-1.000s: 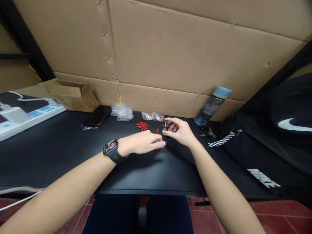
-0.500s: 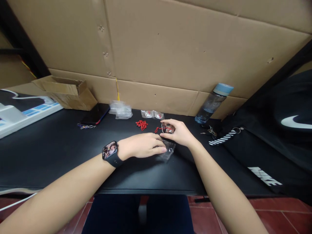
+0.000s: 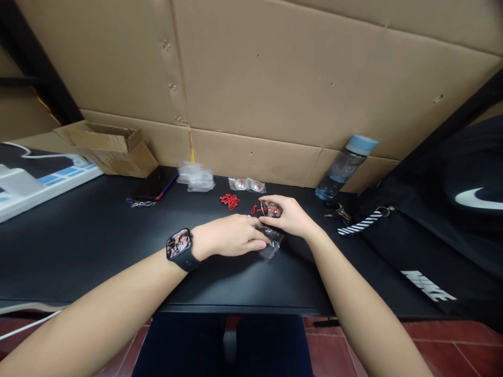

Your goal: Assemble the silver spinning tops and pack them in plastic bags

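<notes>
My right hand [image 3: 291,217] curves its thumb and fingers around the rim of a clear, shiny round piece [image 3: 270,209] with a red cord loop [image 3: 253,209] out to its left. Just beside it, my left hand [image 3: 234,235] lies palm down with its fingers stretched out over a small clear plastic bag [image 3: 272,251]. Part of the bag is hidden under those fingers. Behind the hands is a small heap of red cords [image 3: 229,201]. Farther back lie two round silvery pieces in clear wrappers [image 3: 247,184].
A stack of clear bags [image 3: 195,178], a phone [image 3: 155,183] and an open cardboard box [image 3: 118,149] stand at the back left, near a white power strip [image 3: 51,183]. On the right are a water bottle [image 3: 341,170], keys [image 3: 341,213] and a black bag [image 3: 428,230].
The hands keep nearly the same places and holds. The whole view has shifted very slightly.
</notes>
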{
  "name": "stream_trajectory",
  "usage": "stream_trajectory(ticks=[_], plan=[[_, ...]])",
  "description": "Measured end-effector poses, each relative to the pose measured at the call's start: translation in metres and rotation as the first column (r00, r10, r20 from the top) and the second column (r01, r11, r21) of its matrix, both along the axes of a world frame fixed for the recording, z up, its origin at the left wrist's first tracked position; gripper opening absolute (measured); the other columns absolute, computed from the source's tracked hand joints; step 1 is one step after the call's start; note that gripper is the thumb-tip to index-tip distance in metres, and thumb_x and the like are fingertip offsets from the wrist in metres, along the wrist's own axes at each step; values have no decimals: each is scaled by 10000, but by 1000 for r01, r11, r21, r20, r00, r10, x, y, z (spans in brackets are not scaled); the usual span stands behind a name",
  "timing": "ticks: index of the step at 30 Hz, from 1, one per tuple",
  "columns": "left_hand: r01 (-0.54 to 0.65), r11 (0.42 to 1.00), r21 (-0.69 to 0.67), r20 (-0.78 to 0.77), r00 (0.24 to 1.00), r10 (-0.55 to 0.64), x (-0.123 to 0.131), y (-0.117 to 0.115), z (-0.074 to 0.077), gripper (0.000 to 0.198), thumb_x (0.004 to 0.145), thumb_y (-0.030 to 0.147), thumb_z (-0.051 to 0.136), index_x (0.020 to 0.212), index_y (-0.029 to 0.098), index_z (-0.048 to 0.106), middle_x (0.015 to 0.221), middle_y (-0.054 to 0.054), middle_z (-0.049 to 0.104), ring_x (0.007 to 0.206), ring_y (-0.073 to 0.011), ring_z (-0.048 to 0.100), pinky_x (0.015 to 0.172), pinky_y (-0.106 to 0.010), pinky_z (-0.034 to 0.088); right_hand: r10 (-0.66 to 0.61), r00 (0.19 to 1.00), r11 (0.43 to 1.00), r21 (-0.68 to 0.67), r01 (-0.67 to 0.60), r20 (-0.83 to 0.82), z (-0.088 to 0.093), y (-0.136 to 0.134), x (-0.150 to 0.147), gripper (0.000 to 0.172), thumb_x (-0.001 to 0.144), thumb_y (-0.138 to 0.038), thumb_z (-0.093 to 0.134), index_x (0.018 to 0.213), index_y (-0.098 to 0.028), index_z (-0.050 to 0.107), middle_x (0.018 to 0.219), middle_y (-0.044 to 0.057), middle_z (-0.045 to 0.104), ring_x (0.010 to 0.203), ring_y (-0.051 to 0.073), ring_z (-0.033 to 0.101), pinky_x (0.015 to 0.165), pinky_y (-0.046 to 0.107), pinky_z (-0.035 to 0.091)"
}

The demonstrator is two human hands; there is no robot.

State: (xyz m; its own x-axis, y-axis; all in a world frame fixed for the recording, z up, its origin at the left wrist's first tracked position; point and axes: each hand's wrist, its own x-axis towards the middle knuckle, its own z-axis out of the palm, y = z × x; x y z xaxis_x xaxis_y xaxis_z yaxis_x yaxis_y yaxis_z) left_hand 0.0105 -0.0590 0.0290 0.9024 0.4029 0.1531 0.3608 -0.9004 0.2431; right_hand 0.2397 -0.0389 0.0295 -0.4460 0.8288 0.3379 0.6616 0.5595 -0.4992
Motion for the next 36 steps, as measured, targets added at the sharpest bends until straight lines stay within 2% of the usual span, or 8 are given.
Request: stream_trajectory(ticks=[6, 11, 20, 26, 31, 36], plan=[[-30, 999, 25, -26, 999, 30, 0, 4, -6, 404, 1049, 462, 460, 1306, 256, 695, 1325, -67, 686, 1155, -240, 674, 960, -319, 503, 4, 1000, 1000, -25, -4, 6, -1, 0, 0, 496, 796, -317, 805, 1265, -200, 696, 1187, 77, 754, 998, 224, 717, 904, 347, 544], [-23, 1000, -7, -48, 999, 22, -3, 7, -7, 418, 1027, 469, 511, 1357, 260, 658, 1391, -56, 654, 1204, -253, 659, 978, -325, 501, 13, 1000, 999, -35, -12, 22, -1, 0, 0, 501, 797, -322, 805, 1268, -191, 695, 1186, 79, 754, 994, 221, 720, 902, 336, 540], [-22, 1000, 14, -37, 999, 23, -4, 7, -8, 401, 978, 441, 612, 1329, 254, 668, 1376, -64, 659, 1196, -247, 659, 985, -316, 500, 24, 998, 996, -90, -19, 58, 3, -4, -1, 492, 834, -315, 765, 1301, -183, 682, 1205, 89, 749, 970, 223, 713, 877, 340, 536], [-26, 1000, 15, -54, 998, 26, -4, 5, -4, 378, 969, 428, 629, 1287, 234, 688, 1368, -76, 658, 1198, -261, 657, 999, -334, 497, 102, 988, 979, -189, -79, 119, 3, -6, -3, 376, 941, -355, 647, 1276, -193, 699, 1026, 63, 782, 821, 191, 712, 771, 302, 525], [-8, 1000, 30, -42, 999, 9, -4, 5, -5, 361, 972, 416, 628, 1264, 217, 700, 1337, -90, 671, 1201, -260, 654, 1020, -336, 489, 140, 984, 982, -142, -123, 111, 0, -2, -3, 286, 980, -308, 597, 1194, -191, 745, 1137, 90, 778, 996, 229, 725, 868, 314, 526], [-37, 999, 32, -43, 998, 38, -2, 6, -8, 370, 981, 396, 614, 1287, 201, 691, 1370, -114, 640, 1216, -268, 646, 1033, -341, 490, 161, 981, 976, -165, -141, 110, 1, -2, -1, 271, 965, -279, 621, 1192, -230, 761, 1126, 56, 789, 979, 214, 737, 857, 290, 529]])
